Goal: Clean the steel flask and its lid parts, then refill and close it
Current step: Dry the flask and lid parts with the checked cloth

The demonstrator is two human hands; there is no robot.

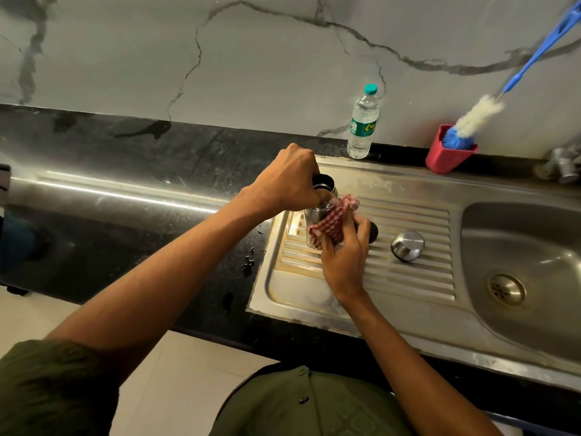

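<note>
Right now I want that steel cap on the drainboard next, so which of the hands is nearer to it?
The right hand. It wipes the flask with the checked cloth, just left of the steel cap. The left hand grips the flask's top, farther left and back.

The steel flask is seen upright on the ribbed draining board, its mouth open and dark inside. A dome-shaped steel lid is placed to its right, and a black lid part lies between them.

I can't see the flask's side behind the cloth; the tap is cut off.
</note>
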